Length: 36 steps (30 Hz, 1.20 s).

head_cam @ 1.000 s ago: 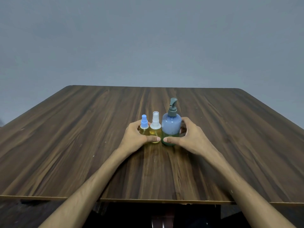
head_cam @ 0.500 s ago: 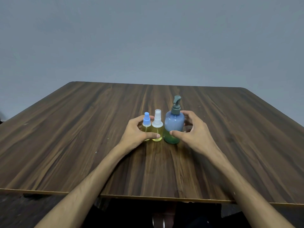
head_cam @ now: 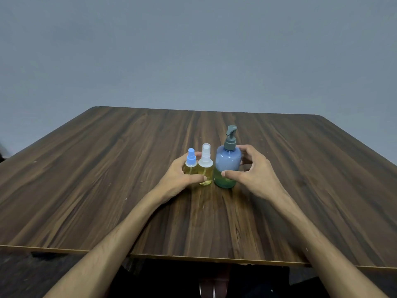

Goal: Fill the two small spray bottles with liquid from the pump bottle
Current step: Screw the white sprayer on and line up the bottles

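Note:
Three bottles stand upright in a tight row on the dark wooden table [head_cam: 107,179]. At the left is a small spray bottle with a blue cap [head_cam: 190,163], beside it a small spray bottle with a clear white cap [head_cam: 205,164]; both hold yellow liquid. At the right stands the larger blue pump bottle [head_cam: 227,166] with a grey pump head and green liquid in its lower part. My left hand [head_cam: 179,179] curls round the two spray bottles, thumb across their front. My right hand [head_cam: 255,173] holds the pump bottle between thumb in front and fingertips behind.
A plain grey wall rises behind the table. The table's front edge [head_cam: 193,258] runs just below my forearms, with dark floor under it. Bare wood lies on both sides of the bottles.
The view has shifted, so the bottles sit slightly farther right and higher. Both hands stay on the bottles; my right hand's palm has drawn back from the pump bottle and its fingers have spread.

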Each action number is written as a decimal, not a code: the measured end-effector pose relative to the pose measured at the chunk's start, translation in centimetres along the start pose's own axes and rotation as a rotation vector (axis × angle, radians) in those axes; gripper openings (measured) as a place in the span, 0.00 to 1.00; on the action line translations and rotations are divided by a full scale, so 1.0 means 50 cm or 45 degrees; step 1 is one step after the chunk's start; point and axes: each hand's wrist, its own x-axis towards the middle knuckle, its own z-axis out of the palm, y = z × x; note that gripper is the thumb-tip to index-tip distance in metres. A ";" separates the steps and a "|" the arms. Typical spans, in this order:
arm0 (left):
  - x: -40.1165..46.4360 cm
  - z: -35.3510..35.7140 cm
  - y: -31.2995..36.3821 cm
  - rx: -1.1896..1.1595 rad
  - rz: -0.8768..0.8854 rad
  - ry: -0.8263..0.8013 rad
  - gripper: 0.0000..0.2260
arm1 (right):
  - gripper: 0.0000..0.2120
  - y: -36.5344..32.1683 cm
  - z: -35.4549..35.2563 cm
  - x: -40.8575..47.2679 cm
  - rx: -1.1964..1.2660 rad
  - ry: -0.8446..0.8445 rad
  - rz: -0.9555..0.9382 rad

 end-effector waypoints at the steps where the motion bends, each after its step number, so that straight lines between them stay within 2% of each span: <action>1: -0.001 -0.003 -0.001 -0.006 0.009 0.005 0.22 | 0.33 0.000 -0.001 0.001 0.003 -0.010 0.000; 7: 0.003 0.005 0.000 -0.017 0.014 0.094 0.18 | 0.33 -0.003 -0.003 0.004 0.012 -0.045 -0.015; 12: 0.013 0.009 -0.004 0.039 0.040 0.119 0.21 | 0.33 -0.003 -0.006 0.005 0.025 -0.054 -0.005; 15: 0.015 0.011 -0.007 0.066 0.060 0.099 0.23 | 0.33 -0.003 -0.004 0.005 0.021 -0.051 -0.007; 20: 0.005 0.004 -0.003 0.009 0.060 -0.021 0.18 | 0.33 -0.001 -0.005 0.005 0.029 -0.059 -0.008; 26: 0.003 0.001 0.000 -0.081 0.004 0.042 0.19 | 0.33 0.001 -0.004 0.003 0.047 -0.058 -0.017; 31: 0.017 0.011 -0.006 0.039 0.054 0.133 0.23 | 0.33 0.003 -0.003 0.003 0.059 -0.051 -0.009; 36: 0.013 0.017 -0.005 0.083 0.063 0.063 0.21 | 0.32 0.001 -0.002 0.001 0.068 -0.043 -0.001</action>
